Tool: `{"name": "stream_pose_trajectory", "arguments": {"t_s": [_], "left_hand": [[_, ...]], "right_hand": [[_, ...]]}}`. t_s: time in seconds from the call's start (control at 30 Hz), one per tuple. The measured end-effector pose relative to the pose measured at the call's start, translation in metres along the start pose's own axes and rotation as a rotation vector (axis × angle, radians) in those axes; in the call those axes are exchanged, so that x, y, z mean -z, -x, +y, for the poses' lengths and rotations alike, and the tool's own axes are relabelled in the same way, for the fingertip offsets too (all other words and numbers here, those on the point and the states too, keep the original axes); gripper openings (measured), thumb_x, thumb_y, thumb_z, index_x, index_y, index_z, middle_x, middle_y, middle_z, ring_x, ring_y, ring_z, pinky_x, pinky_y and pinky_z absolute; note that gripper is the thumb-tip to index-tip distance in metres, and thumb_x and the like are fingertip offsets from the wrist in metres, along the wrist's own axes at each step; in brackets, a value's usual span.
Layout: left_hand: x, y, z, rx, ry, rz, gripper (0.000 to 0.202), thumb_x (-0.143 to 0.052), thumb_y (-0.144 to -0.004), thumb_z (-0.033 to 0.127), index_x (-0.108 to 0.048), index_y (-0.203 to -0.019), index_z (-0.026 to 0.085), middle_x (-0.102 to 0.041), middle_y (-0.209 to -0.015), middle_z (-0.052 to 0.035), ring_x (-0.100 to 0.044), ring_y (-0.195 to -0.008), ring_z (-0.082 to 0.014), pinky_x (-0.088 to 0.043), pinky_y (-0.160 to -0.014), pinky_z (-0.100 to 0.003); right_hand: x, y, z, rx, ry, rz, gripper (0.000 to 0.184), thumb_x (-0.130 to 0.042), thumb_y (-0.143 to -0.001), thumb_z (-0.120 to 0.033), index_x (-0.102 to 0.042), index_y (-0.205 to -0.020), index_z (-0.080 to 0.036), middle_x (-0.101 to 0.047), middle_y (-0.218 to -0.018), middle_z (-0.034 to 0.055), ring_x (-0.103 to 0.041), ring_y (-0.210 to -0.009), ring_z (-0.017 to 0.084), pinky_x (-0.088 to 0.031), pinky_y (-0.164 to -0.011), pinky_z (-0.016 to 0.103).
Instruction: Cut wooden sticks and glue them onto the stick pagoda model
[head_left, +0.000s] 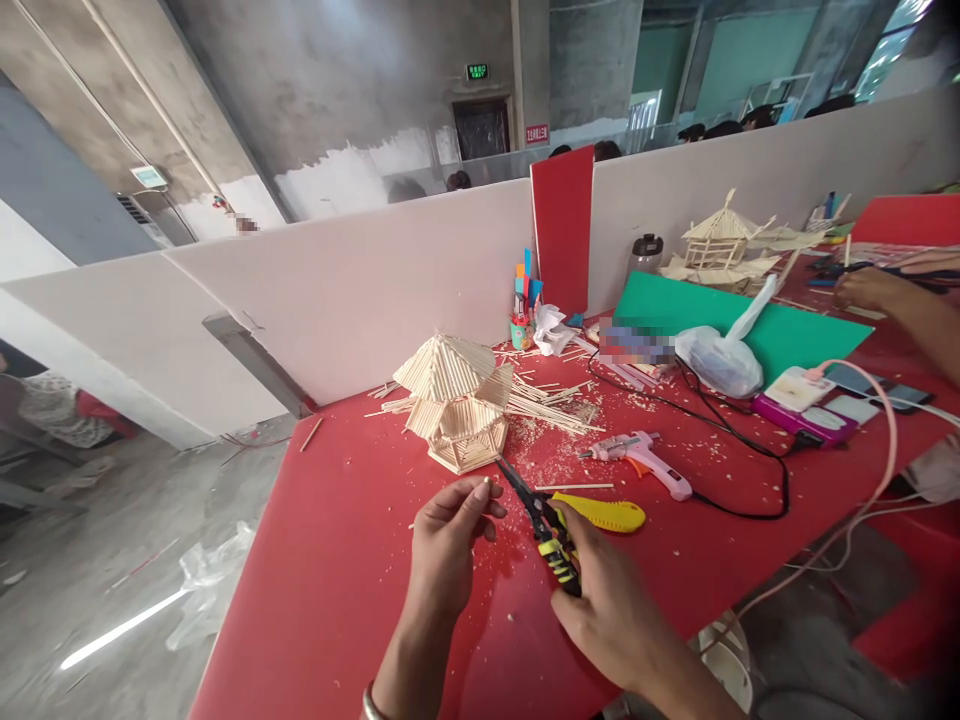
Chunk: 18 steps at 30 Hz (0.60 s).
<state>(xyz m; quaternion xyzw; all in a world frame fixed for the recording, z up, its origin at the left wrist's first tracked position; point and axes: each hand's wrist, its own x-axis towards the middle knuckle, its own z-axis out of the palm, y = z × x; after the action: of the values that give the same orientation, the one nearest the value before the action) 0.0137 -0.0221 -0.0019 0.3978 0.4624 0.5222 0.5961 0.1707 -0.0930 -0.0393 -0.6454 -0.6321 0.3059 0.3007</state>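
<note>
My right hand (607, 600) is wrapped round the black-and-yellow handles of a pair of narrow-bladed shears (534, 508), whose tip points up and left. Just left of the blades, my left hand (450, 530) is closed in a pinch. Something small and pale may show at its fingertips, too small to name. Beyond both hands stands a small pavilion model (454, 400) built of thin wooden sticks, with tiered roofs and a many-sided base. A yellow utility knife (604, 513) lies beside my right hand. Behind it rests a pink glue gun (641, 460) with a black cord.
Loose wooden sticks (551, 405) and shavings litter the red table (337, 580). To the right are a purple power strip (814, 418), cables, a plastic bag (720, 360) and a green board (795, 318). Another person's hand (874, 292) is at the far right, near another stick model (720, 240).
</note>
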Motion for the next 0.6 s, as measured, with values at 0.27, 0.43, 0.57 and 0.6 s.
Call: {"name": "stream_pose_trajectory", "arguments": {"t_s": [0.27,0.43,0.57,0.6], "left_hand": [[0.008,-0.008,0.004,0.364,0.520,0.023,0.015,-0.076,-0.069,0.012,-0.062,-0.075,0.011,-0.058,-0.067,0.0014,-0.043,-0.045,-0.0013,-0.029,-0.035,-0.010],[0.008,-0.006,0.006,0.431,0.581,0.012,0.012,-0.068,-0.079,0.012,-0.057,-0.075,0.012,-0.048,-0.060,0.0063,-0.028,-0.037,-0.0002,-0.021,-0.029,-0.011],[0.008,-0.007,0.006,0.459,0.650,0.008,0.008,-0.061,-0.084,0.010,-0.057,-0.079,0.013,-0.042,-0.056,0.0075,-0.030,-0.037,-0.0011,-0.021,-0.029,-0.010],[0.008,-0.007,0.005,0.472,0.665,0.006,0.009,-0.059,-0.085,0.009,-0.056,-0.078,0.013,-0.041,-0.056,0.0074,-0.030,-0.037,-0.0011,-0.021,-0.029,-0.010]], "right_hand": [[-0.011,0.008,-0.005,-0.075,0.392,-0.031,0.087,-0.055,-0.070,-0.020,-0.026,-0.151,-0.007,-0.043,-0.147,0.0196,-0.045,-0.131,0.035,-0.043,-0.103,0.046],[-0.011,0.006,-0.009,-0.065,0.451,-0.022,0.083,-0.056,-0.070,-0.021,-0.032,-0.149,-0.010,-0.048,-0.142,0.0192,-0.047,-0.128,0.037,-0.043,-0.101,0.047],[-0.015,0.004,-0.014,-0.069,0.446,-0.066,0.078,-0.057,-0.071,-0.026,-0.038,-0.146,-0.013,-0.052,-0.136,0.0197,-0.049,-0.124,0.038,-0.045,-0.097,0.048],[-0.016,0.004,-0.015,-0.069,0.446,-0.077,0.078,-0.057,-0.071,-0.026,-0.040,-0.145,-0.013,-0.053,-0.135,0.0193,-0.050,-0.124,0.038,-0.045,-0.097,0.047]]}}
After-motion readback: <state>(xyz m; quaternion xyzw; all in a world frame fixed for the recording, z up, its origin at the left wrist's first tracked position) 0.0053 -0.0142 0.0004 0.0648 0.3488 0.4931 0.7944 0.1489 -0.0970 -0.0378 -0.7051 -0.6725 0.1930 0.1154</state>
